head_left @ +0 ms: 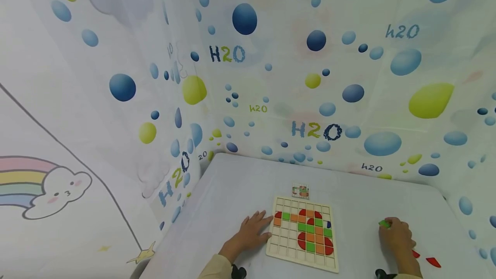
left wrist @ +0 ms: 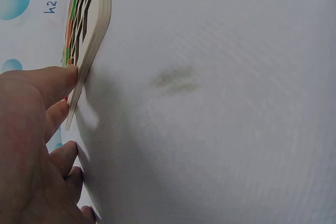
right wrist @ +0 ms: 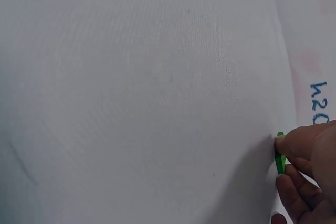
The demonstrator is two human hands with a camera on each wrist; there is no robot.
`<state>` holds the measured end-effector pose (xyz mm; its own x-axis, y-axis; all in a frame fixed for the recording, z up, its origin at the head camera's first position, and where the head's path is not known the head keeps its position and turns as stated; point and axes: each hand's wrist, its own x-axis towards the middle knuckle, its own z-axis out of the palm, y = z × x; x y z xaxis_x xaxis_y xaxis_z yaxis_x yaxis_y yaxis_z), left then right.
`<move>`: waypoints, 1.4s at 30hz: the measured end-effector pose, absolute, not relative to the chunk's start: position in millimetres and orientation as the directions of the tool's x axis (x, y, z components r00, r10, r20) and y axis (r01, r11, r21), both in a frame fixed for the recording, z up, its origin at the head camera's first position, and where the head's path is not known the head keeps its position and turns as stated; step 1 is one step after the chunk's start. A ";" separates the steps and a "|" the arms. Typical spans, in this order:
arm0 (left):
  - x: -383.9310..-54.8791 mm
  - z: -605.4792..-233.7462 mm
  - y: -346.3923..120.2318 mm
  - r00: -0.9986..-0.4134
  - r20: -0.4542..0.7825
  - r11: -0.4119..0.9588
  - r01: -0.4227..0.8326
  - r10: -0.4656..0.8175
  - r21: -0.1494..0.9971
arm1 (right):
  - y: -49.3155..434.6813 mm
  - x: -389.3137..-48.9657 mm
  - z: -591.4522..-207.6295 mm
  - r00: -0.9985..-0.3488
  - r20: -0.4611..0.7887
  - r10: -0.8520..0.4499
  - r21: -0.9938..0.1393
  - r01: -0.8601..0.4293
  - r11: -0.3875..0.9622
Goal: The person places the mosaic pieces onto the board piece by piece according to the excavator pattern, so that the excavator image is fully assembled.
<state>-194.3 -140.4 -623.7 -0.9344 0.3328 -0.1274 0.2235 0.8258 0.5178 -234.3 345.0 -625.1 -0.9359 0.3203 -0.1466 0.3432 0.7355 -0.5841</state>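
My right hand (head_left: 399,238) is over the right part of the table and pinches a small green tile (head_left: 384,224) between thumb and fingers. In the right wrist view the tile (right wrist: 281,153) shows edge-on at the fingertips. My left hand (head_left: 251,231) lies with spread fingers beside a pale wooden grid board (head_left: 284,242), thumb and index fingertip at its left edge. Red, orange and green tiles fill part of the board's grid, with one dark blue piece (head_left: 329,224) near its right side.
Loose red pieces (head_left: 433,262) lie on the white table (head_left: 360,201) at the right, one partly hidden by my right wrist. Just behind the board is a small card (head_left: 300,190) with a coloured pattern. Printed cloth walls (head_left: 279,94) rise behind and to the left.
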 end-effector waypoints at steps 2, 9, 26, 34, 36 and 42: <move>-194.3 -622.0 -139.9 -0.936 -0.128 0.830 0.222 0.329 0.512 | 343.1 -237.5 -628.0 -0.950 -0.122 0.287 -0.583 0.303 0.754; -193.5 -622.2 -138.9 -0.936 -0.138 0.836 0.214 0.323 0.505 | 329.4 -239.9 -631.1 -0.949 -0.107 0.297 -0.586 0.301 0.752; -196.0 -623.2 -142.6 -0.930 -0.138 0.831 0.230 0.342 0.507 | 253.3 -242.7 -619.3 -0.974 -0.038 0.224 -0.572 0.205 0.794; -192.5 -620.4 -141.4 -0.933 -0.154 0.826 0.202 0.326 0.526 | 183.6 -228.4 -599.8 -0.987 0.068 0.144 -0.540 0.085 0.838; -192.4 -619.7 -141.4 -0.933 -0.147 0.825 0.208 0.328 0.526 | 164.3 -224.4 -594.4 -0.991 0.098 0.095 -0.549 0.026 0.835; -193.0 -620.2 -141.5 -0.933 -0.138 0.829 0.218 0.331 0.514 | 110.6 -213.1 -595.2 -0.972 0.211 -0.105 -0.510 -0.201 0.836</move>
